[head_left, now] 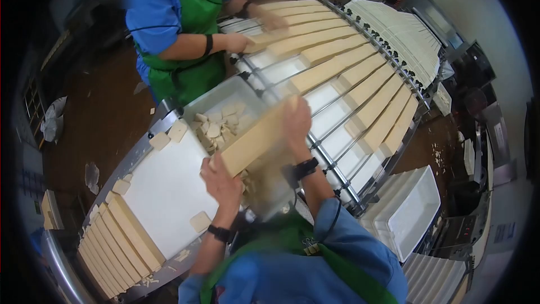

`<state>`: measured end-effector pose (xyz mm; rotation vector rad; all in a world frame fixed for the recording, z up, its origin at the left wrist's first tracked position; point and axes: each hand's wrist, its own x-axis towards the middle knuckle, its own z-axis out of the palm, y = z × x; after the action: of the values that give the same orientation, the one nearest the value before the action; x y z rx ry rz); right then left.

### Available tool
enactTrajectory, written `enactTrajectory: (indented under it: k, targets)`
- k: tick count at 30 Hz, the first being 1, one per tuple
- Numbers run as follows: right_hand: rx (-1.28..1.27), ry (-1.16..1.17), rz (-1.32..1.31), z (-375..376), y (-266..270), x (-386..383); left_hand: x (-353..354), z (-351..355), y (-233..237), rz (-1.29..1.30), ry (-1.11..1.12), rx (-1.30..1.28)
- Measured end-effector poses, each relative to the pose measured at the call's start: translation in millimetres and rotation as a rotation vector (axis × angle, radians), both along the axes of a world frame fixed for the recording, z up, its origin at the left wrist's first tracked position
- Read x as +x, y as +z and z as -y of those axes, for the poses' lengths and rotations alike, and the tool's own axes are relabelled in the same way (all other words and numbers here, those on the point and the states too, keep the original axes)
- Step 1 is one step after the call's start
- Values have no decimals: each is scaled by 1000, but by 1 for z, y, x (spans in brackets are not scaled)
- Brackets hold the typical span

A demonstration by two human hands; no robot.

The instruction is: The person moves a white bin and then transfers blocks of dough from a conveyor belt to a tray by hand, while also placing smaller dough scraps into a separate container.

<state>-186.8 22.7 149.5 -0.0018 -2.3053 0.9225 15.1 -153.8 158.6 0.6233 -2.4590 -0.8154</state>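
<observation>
The left hand point(222, 179) holds tight to the near end of a long tan block point(253, 142). The right hand point(296, 123) holds its far end. The block is up in the air, tilted, over a white tub point(225, 91) of little bits. Farther off, more blocks point(332, 67) lie on a rack point(337, 160), and another person's hand point(239, 42) touches one

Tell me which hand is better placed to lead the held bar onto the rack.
Right, probably. The right hand grips the far end of the bar, right beside the rack. The left hand holds the near end, farther from it.
</observation>
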Motion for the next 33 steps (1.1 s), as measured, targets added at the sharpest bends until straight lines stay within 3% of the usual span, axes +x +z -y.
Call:
enactTrajectory:
  k: [5,7,9,13,15,21,22,24,27,30,33]
  targets:
    - [-62,-158,122,-119,-6,-93,-99,-76,31,114,-286,-60]
    - [-66,-213,141,-152,-17,-126,-131,-104,41,98,-291,-129]
    - [-30,-185,241,-179,-31,-150,-156,-125,52,216,-363,-43]
    - [39,-117,462,-206,-46,-191,-195,-147,44,243,-430,-88]
    - [339,-89,665,-203,-32,-194,-208,-152,43,277,-462,-140]
    - [347,-77,768,-209,-21,-199,-214,-160,58,345,-499,-79]
    - [346,-74,767,-209,-28,-199,-214,-161,55,345,-496,-81]
    - [486,-247,321,-208,-51,-199,-216,-162,42,216,-412,5]
    - [401,-186,435,-204,-19,-186,-231,-169,18,105,-295,112]
    - [432,-91,388,-187,-19,-165,-250,-179,-12,118,-228,251]
    - [410,55,348,-173,-23,-138,-254,-181,-8,171,-232,305]
